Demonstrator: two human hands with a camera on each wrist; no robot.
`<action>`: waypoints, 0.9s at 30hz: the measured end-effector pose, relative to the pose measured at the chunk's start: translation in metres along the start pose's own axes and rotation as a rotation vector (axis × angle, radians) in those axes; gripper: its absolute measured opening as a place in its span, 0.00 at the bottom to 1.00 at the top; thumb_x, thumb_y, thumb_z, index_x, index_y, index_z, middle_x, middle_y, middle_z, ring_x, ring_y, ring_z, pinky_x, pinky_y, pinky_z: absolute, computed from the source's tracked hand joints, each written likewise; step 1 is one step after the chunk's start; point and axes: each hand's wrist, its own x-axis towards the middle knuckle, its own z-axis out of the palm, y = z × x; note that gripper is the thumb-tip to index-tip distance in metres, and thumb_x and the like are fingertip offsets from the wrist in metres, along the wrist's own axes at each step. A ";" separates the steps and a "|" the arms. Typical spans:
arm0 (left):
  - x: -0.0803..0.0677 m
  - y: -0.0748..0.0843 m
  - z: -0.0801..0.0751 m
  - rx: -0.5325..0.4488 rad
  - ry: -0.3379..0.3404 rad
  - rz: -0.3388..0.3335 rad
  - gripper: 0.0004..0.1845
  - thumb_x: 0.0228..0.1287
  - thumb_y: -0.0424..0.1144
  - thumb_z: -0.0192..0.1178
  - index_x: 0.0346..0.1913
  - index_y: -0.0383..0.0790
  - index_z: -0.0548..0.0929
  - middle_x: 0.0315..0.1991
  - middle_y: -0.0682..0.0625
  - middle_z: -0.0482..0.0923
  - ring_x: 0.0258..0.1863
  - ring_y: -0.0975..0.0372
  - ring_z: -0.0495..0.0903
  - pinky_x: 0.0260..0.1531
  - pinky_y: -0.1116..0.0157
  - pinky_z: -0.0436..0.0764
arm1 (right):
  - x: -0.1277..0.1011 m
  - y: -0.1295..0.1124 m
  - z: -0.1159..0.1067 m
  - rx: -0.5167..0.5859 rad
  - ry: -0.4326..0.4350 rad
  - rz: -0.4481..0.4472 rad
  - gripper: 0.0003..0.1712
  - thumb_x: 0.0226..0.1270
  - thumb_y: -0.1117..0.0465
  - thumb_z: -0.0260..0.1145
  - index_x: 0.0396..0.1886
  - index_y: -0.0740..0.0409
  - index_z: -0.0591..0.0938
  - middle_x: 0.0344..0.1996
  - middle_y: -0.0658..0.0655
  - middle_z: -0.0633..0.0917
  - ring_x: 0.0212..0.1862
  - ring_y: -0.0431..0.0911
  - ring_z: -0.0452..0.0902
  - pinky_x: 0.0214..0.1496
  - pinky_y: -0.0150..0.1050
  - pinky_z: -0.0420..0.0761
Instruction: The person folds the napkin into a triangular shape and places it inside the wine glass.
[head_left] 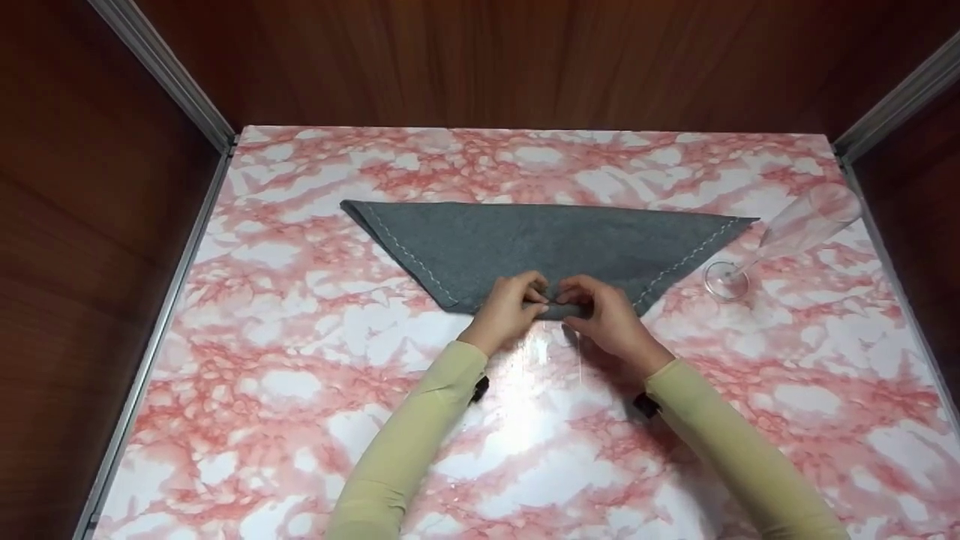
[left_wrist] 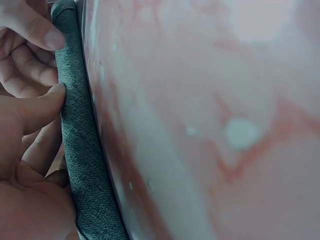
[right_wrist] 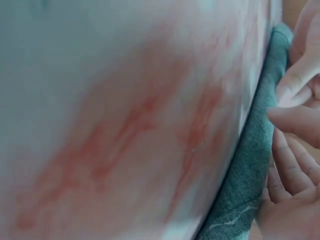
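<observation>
The left hand (head_left: 507, 310) and right hand (head_left: 609, 318) pinched the rolled six-o'clock edge (head_left: 561, 311) of the grey, white-stitched fabric trapezoid (head_left: 510, 236), seemingly light, soft, best gripped along that roll.

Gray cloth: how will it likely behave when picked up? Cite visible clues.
The gray cloth probably flops when lifted: it bends smoothly into a roll. It looks light, lying thin and flat beyond. The roll may loosen if released, since no fastening shows.
</observation>
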 end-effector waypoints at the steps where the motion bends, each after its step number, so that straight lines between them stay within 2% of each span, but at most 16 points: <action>1: 0.000 0.000 0.000 -0.002 -0.001 -0.003 0.13 0.61 0.30 0.64 0.49 0.35 0.80 0.37 0.48 0.84 0.38 0.65 0.82 0.40 0.75 0.77 | 0.001 0.000 -0.001 -0.005 -0.008 0.006 0.25 0.58 0.74 0.69 0.57 0.61 0.76 0.42 0.54 0.84 0.45 0.48 0.79 0.47 0.44 0.79; 6: 0.001 0.000 0.000 -0.007 0.001 0.004 0.13 0.61 0.30 0.64 0.48 0.35 0.80 0.37 0.48 0.84 0.39 0.65 0.82 0.40 0.75 0.77 | 0.003 0.000 -0.002 -0.029 -0.022 0.022 0.24 0.59 0.73 0.68 0.56 0.60 0.77 0.41 0.54 0.84 0.43 0.49 0.79 0.44 0.45 0.79; 9: 0.000 0.000 0.000 -0.009 -0.005 0.007 0.13 0.60 0.30 0.65 0.49 0.35 0.80 0.37 0.49 0.85 0.40 0.64 0.82 0.44 0.74 0.76 | 0.005 -0.001 -0.003 -0.034 -0.029 0.041 0.22 0.59 0.73 0.68 0.54 0.60 0.78 0.40 0.53 0.84 0.43 0.48 0.79 0.44 0.46 0.79; 14: -0.004 0.000 -0.002 -0.048 -0.045 -0.013 0.20 0.54 0.30 0.70 0.51 0.37 0.79 0.38 0.50 0.85 0.43 0.63 0.81 0.49 0.72 0.74 | 0.006 -0.001 -0.003 -0.025 -0.050 0.075 0.19 0.58 0.74 0.68 0.49 0.59 0.80 0.39 0.52 0.85 0.43 0.48 0.79 0.44 0.46 0.79; 19: -0.008 -0.001 -0.003 -0.073 -0.092 -0.023 0.25 0.48 0.29 0.74 0.51 0.37 0.79 0.41 0.50 0.84 0.44 0.62 0.81 0.48 0.71 0.75 | 0.003 0.001 -0.002 0.019 -0.055 0.067 0.16 0.58 0.74 0.68 0.46 0.59 0.81 0.37 0.52 0.84 0.42 0.46 0.81 0.43 0.43 0.81; 23: -0.013 -0.001 -0.002 -0.054 -0.102 -0.003 0.22 0.47 0.28 0.74 0.48 0.38 0.81 0.41 0.50 0.83 0.42 0.63 0.80 0.45 0.71 0.77 | 0.000 0.000 -0.002 0.039 -0.075 0.068 0.15 0.57 0.74 0.68 0.44 0.60 0.81 0.37 0.53 0.84 0.42 0.46 0.81 0.43 0.43 0.81; 27: -0.016 -0.001 0.000 0.011 -0.078 0.042 0.18 0.46 0.28 0.75 0.42 0.40 0.83 0.38 0.52 0.82 0.37 0.64 0.79 0.40 0.70 0.76 | -0.001 -0.001 -0.003 0.045 -0.093 0.066 0.14 0.57 0.75 0.68 0.43 0.61 0.82 0.37 0.54 0.84 0.40 0.47 0.81 0.41 0.43 0.81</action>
